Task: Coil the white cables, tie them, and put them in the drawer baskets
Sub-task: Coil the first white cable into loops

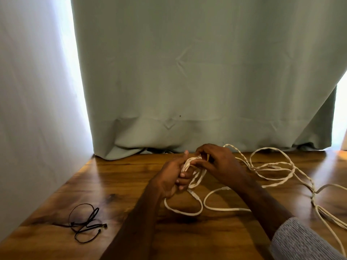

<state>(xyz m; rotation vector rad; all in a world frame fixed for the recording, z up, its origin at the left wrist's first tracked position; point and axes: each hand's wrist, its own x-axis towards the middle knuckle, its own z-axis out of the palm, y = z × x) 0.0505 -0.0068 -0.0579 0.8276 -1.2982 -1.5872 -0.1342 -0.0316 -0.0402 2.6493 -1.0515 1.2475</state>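
Pale green curtain (187, 72) was hung across the far side, its hem bunched on a dark wooden surface (116, 177), with bright daylight let in at both edges. Near the middle of the surface, the left hand (171, 178) was held upright with its fingers spread, and several turns of white cable (189, 162) were seen wound around those fingers. The right hand (218, 162) was closed lightly over the top of the winding, a strand apparently pinched between thumb and fingertips, though the exact pinch was hidden by the knuckles. Loose loops from the same winding were hung below the hands and laid on the wood. Further white cables (277, 168) were sprawled to the right in a tangled heap, partly twisted together. A small bundle of black ties (85, 223) was left on the near left of the surface, well apart from the hands. No drawer baskets were shown.

Coiling was judged to be the step in hand, at an early stage. It would be done well if each turn were laid beside the last at an even size, the slack were fed through the right hand under gentle tension, and the tangle on the right were loosened before it was drawn tight
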